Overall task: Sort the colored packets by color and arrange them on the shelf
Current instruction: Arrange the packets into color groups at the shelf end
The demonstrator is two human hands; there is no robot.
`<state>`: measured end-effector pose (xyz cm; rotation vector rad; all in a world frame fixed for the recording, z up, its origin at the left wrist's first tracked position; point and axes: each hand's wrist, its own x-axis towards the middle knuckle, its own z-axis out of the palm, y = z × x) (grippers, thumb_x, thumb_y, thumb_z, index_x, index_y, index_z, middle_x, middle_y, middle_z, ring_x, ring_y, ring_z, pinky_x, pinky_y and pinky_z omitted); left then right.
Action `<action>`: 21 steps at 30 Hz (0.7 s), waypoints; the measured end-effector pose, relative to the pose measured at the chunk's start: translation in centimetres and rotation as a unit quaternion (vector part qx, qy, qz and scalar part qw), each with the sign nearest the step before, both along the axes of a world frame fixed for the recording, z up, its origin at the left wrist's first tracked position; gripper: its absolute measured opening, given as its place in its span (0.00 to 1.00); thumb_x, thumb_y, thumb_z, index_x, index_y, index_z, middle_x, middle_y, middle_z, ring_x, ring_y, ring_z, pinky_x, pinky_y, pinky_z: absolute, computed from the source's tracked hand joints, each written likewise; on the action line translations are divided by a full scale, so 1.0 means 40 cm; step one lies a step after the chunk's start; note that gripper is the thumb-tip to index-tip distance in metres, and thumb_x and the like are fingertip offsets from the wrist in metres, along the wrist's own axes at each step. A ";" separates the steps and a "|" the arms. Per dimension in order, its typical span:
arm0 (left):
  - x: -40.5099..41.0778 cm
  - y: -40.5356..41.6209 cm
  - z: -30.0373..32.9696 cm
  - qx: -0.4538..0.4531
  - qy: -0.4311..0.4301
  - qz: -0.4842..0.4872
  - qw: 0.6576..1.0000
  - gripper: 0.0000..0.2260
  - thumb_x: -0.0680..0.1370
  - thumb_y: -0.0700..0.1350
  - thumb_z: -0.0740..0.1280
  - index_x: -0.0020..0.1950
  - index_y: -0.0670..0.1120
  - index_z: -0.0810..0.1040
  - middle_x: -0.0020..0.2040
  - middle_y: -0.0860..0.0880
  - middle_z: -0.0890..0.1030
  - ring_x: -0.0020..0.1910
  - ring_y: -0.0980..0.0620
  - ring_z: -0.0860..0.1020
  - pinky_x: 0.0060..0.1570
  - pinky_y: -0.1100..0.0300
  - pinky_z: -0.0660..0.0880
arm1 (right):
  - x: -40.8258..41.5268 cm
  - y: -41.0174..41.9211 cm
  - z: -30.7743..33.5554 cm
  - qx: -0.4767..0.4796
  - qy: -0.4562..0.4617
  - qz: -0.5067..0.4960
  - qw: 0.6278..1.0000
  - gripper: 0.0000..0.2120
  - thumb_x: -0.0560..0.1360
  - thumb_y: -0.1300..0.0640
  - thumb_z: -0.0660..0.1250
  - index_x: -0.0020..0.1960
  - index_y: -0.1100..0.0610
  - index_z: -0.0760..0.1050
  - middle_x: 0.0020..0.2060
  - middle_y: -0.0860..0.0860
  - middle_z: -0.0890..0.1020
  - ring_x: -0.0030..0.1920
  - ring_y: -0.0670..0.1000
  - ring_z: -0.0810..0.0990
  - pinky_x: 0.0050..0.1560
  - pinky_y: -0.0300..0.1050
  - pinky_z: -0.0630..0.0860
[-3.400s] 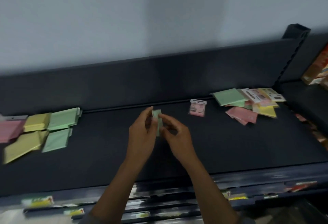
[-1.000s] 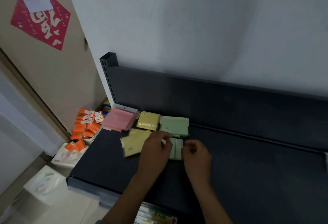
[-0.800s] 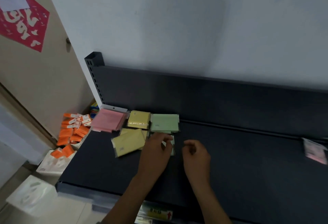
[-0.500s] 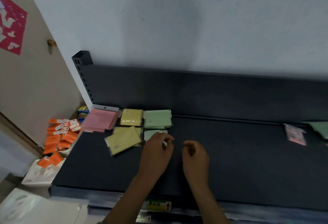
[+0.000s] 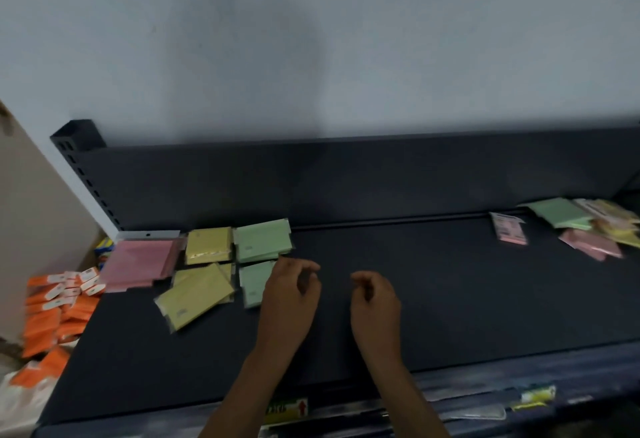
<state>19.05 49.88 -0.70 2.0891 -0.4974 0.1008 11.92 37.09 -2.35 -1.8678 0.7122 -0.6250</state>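
Observation:
On the left of the dark shelf (image 5: 433, 299) lie sorted packets: a pink stack (image 5: 138, 264), a yellow stack (image 5: 209, 245) with loose yellow packets (image 5: 195, 295) in front, and a green stack (image 5: 262, 242) with a green packet (image 5: 254, 281) in front. My left hand (image 5: 289, 299) hovers just right of that green packet, fingers loosely curled, holding nothing. My right hand (image 5: 375, 300) hangs beside it, also loosely curled and empty. A mixed heap of green, pink and yellow packets (image 5: 585, 229) sits at the far right, with one pink labelled packet (image 5: 509, 233) apart from it.
Orange packets (image 5: 59, 306) are piled on the floor left of the shelf, beside white bags (image 5: 20, 399). The shelf's back panel (image 5: 311, 181) rises behind the packets. Label strips and a lower shelf edge (image 5: 485, 403) run along the front.
The green packet held in both hands earlier now lies in front of the green stack. Both hands have let go and drawn back slightly; the view has swung right, showing the mixed heap again.

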 end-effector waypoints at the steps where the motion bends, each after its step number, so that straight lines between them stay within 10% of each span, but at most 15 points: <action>1: 0.002 0.000 0.001 0.004 0.000 0.002 1.000 0.07 0.81 0.44 0.66 0.54 0.55 0.79 0.53 0.57 0.75 0.49 0.64 0.75 0.49 0.69 0.73 | 0.003 0.001 -0.004 0.004 -0.001 0.003 1.000 0.11 0.80 0.64 0.62 0.54 0.51 0.79 0.51 0.45 0.79 0.51 0.43 0.78 0.54 0.44 0.79; 21: -0.057 -0.388 0.046 0.013 0.017 -0.081 0.996 0.08 0.79 0.42 0.68 0.54 0.54 0.78 0.54 0.59 0.68 0.45 0.62 0.77 0.45 0.75 0.70 | -0.105 -0.352 0.003 0.050 -0.040 -0.084 0.994 0.11 0.79 0.65 0.65 0.52 0.50 0.78 0.51 0.48 0.79 0.48 0.38 0.78 0.46 0.27 0.73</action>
